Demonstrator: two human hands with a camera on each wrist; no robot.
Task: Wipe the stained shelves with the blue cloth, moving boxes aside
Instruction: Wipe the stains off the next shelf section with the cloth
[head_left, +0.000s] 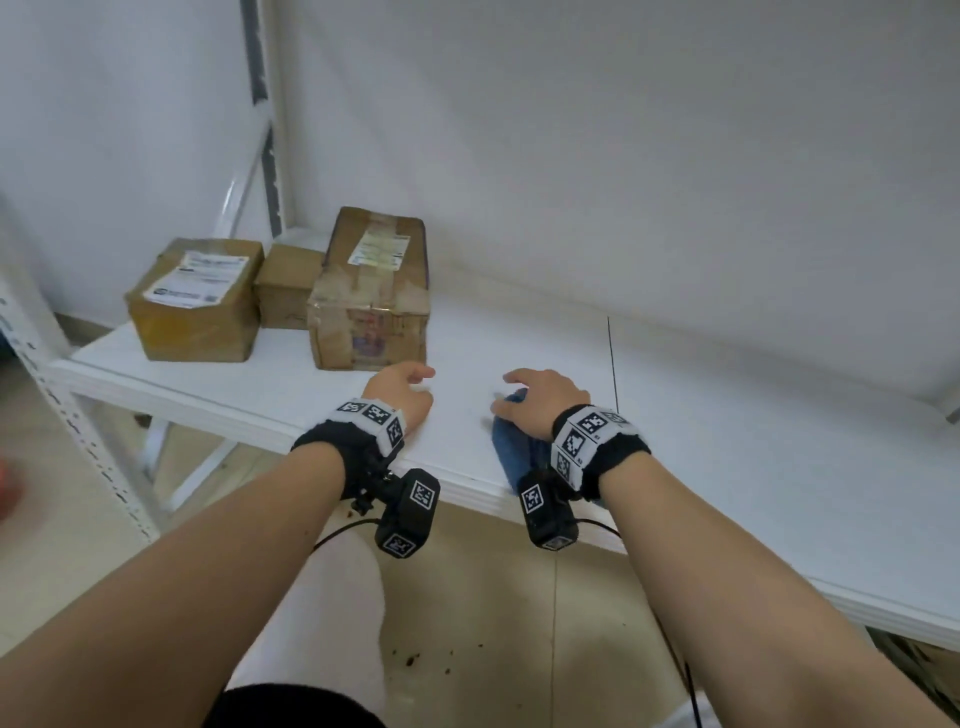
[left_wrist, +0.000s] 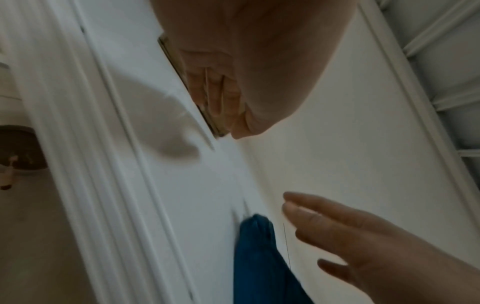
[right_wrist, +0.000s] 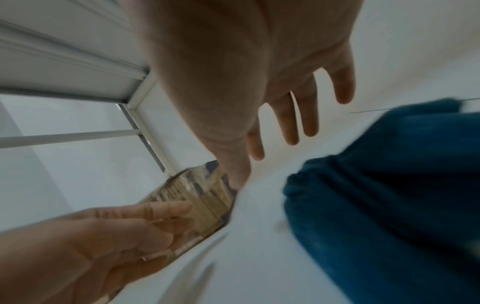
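Note:
A white shelf (head_left: 727, 441) runs across the head view. On its front part lies a crumpled blue cloth (head_left: 511, 452) (left_wrist: 259, 257) (right_wrist: 389, 195). My right hand (head_left: 540, 402) (right_wrist: 272, 92) hovers over the cloth's far end with straight, spread fingers and grips nothing. My left hand (head_left: 402, 387) (left_wrist: 228, 92) is just in front of the large taped cardboard box (head_left: 371, 301) (right_wrist: 202, 197). Its fingers are relaxed and empty, and whether they touch the box I cannot tell.
Two smaller cardboard boxes (head_left: 197, 301) (head_left: 288, 286) stand left of the large one, near the shelf's left end. A white upright post (head_left: 265, 130) rises behind them. A wall backs the shelf. A thin dark line (head_left: 613, 364) crosses the board. Brown specks (head_left: 415, 660) dot the floor.

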